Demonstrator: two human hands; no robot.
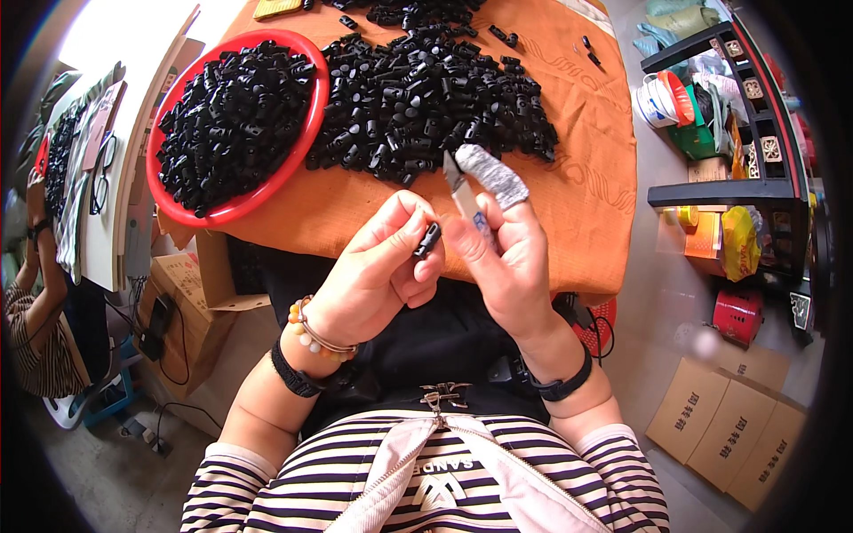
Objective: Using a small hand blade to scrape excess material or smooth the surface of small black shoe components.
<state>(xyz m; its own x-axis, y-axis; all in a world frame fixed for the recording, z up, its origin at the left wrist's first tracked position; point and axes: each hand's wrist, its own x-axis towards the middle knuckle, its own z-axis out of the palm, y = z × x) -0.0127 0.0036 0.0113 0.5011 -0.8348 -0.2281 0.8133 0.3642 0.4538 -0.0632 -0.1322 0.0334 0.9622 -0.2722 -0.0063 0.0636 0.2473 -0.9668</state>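
Observation:
Pinched between the thumb and fingers of my left hand (391,253) is a small black plastic piece (427,241) with a slot in it, like a cord lock. My right hand (502,258) grips a utility knife (469,206), its blade pointing up and away from me. A grey knitted finger cover (494,175) sits on my right index finger. The knife's blade is apart from the held piece. Beyond my hands, a big heap of similar black pieces (426,102) lies on the orange cloth (586,169). To its left stands a red basin (323,98) full of them.
Cardboard boxes (182,302) stand on the floor at the left. At the right is a dark shelf rack (702,194) with bags and containers; flat cartons (724,426) lie below it. At the far left an arm (51,258) with a striped sleeve shows, perhaps in a mirror.

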